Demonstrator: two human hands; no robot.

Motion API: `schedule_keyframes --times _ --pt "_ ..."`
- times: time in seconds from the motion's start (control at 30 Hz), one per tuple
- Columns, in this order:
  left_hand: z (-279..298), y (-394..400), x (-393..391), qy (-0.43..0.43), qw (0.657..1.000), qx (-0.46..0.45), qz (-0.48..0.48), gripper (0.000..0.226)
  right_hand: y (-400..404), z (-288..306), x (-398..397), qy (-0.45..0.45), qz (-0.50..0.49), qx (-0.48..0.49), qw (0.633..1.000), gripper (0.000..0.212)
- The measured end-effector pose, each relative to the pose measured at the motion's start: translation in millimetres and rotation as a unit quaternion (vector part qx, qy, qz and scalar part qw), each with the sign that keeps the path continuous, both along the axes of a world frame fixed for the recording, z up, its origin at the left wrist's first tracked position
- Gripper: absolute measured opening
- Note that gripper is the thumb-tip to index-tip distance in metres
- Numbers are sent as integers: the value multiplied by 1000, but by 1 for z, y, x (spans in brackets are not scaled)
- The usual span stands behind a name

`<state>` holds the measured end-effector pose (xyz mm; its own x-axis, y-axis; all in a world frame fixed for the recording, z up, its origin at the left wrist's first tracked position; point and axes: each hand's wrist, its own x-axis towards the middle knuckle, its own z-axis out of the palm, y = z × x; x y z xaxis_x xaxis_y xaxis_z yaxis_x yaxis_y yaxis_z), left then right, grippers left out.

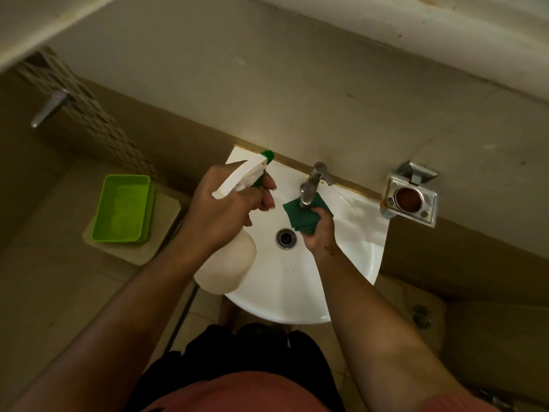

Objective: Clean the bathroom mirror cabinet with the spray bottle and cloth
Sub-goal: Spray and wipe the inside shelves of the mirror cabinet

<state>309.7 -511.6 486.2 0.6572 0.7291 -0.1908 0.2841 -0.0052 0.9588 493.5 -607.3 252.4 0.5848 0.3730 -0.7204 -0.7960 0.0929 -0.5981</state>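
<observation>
My left hand grips the neck of a white spray bottle with a green nozzle tip, held over the left side of the white sink. Its nozzle points up toward the wall. My right hand holds a folded dark green cloth just under the spout of the chrome tap. The pale underside of the mirror cabinet runs along the top of the view; its mirror face is out of sight.
A lime green tray sits on a low ledge left of the sink. A metal holder is fixed to the wall on the right. A chrome handle sticks out of the mosaic strip at upper left. The sink drain lies between my hands.
</observation>
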Motion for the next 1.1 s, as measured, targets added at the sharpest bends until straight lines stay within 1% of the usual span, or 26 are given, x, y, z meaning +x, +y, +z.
schedule_keyframes --times 0.1,0.27,0.37,0.5,0.63,0.7,0.9,1.1 --pt "0 0 1 -5 1000 -2 -5 23 -3 -2 1 0 -17 1 1000 40" --pt "1 -3 5 -8 1000 -5 -8 26 -5 -4 13 -2 -109 22 994 37" --pt "0 -4 7 -4 1000 -5 -10 27 3 -6 5 9 -94 38 995 41" --pt "-2 -7 8 1 1000 -7 -14 26 9 -4 -15 36 -53 33 997 40" --pt "0 -8 9 -5 1000 -8 -18 26 2 -2 -1 24 -90 40 995 40" --pt "0 -8 8 -7 1000 -9 -19 26 0 -4 6 32 -111 48 992 41" --pt "-2 -11 7 2 1000 -7 -26 26 7 0 -16 75 -86 75 991 42" --pt "1 -10 7 -6 1000 -9 -28 26 -4 -2 1 66 -107 98 987 46"
